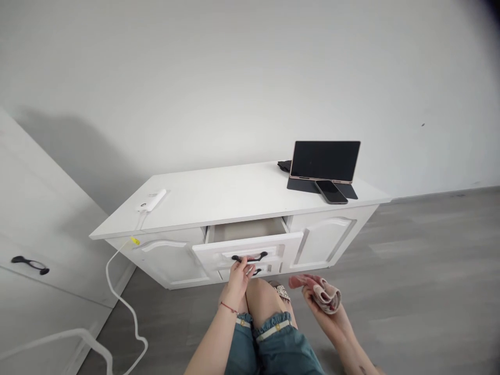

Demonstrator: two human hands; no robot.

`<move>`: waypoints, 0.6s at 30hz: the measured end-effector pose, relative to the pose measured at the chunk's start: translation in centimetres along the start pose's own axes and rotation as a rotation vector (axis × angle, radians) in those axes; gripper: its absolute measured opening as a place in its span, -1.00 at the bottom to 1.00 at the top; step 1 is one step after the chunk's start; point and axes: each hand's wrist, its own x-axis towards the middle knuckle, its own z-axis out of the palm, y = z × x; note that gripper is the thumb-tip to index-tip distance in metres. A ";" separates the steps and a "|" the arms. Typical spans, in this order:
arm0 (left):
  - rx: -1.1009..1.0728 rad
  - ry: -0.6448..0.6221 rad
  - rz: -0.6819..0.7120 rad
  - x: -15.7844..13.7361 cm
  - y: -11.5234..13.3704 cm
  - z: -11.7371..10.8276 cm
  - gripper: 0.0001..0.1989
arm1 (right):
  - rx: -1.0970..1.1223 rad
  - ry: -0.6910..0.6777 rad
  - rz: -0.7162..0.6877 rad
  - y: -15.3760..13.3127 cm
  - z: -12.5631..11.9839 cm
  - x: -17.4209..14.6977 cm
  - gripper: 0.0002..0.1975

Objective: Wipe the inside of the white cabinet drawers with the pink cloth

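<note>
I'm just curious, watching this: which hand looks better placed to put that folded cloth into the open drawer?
The right hand, probably: it already holds the folded cloth beside the open drawer. The left hand has its fingers on the black drawer handle.

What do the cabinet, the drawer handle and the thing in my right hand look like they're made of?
Cabinet: likely painted wood or board, with a smooth, even white satin surface. Drawer handle, under the left hand: probably black metal, thin and dark, hard to tell. The pink bundle in the right hand: soft fabric, folded and creased.
</note>
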 end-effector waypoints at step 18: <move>0.041 0.119 -0.002 7.6 2.8 3.9 -0.82 | -0.042 0.084 0.055 1.5 -2.2 -0.7 -0.82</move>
